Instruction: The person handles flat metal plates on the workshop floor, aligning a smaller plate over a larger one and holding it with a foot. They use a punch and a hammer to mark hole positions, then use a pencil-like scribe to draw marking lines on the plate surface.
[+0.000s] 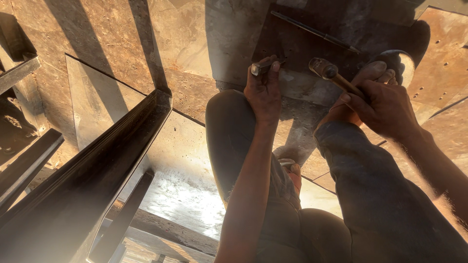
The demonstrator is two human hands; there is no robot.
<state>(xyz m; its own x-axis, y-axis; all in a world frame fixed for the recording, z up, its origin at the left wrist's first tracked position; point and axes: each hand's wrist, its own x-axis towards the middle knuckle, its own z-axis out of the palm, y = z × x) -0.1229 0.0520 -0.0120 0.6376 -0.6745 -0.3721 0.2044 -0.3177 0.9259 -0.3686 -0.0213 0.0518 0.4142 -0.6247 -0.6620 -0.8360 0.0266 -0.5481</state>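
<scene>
My left hand (263,90) grips a short metal punch (260,67), its flat struck end pointing left and its tip toward a dark metal sheet (297,44) on the floor. My right hand (382,104) holds a hammer by its wooden handle; the hammer head (322,67) hovers just right of the punch, a short gap between them. My knees in dark trousers fill the lower middle, and a bare foot (375,73) rests on the sheet beside the right hand.
A long thin rod (314,31) lies across the dark sheet at the top. Rusty metal plates (443,63) with small holes lie at right. A dark steel angle frame (97,165) runs diagonally at left, with more bars (19,73) beyond it.
</scene>
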